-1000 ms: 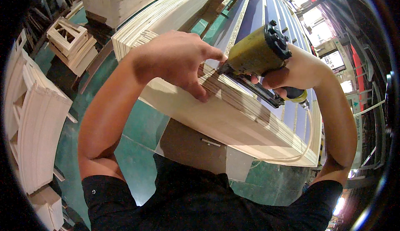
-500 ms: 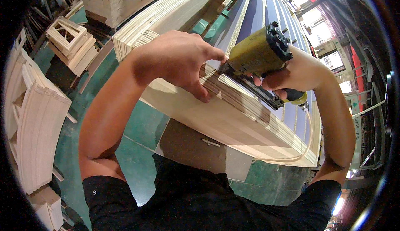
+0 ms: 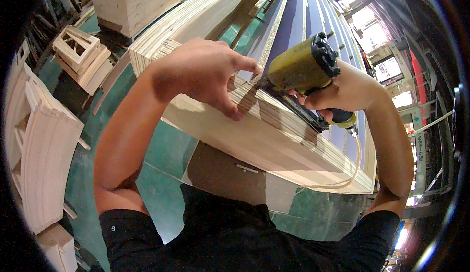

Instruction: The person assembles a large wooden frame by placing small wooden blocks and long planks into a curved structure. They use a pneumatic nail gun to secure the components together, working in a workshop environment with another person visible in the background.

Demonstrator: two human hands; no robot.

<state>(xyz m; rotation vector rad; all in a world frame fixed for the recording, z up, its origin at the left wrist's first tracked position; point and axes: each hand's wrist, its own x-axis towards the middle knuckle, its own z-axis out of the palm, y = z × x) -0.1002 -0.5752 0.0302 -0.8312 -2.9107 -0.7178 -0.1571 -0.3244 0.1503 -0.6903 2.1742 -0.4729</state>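
My right hand (image 3: 330, 93) is wrapped around the grip of a yellow-and-black air nailer (image 3: 301, 68). Its nose rests at the top edge of a long pale frame of layered wood (image 3: 293, 132). Just left of the nose, my left hand (image 3: 208, 73) straddles that layered edge. Its thumb presses the near side and its index finger reaches over to the far side, gripping the wood between them. The palm hides part of the edge. A pale air hose (image 3: 360, 159) hangs from the nailer's handle.
Blue-grey panels between pale slats (image 3: 293, 24) stretch away beyond the frame. Curved wooden pieces (image 3: 51, 139) stand at the left, near a small stack of wooden frames (image 3: 78, 49). A big wooden block (image 3: 139, 5) is at the far left. Brown board (image 3: 220, 169) lies on the green floor.
The nailer and my right hand have shifted slightly left and down, its nose now lower against the wood's edge. My left hand keeps nearly the same place.
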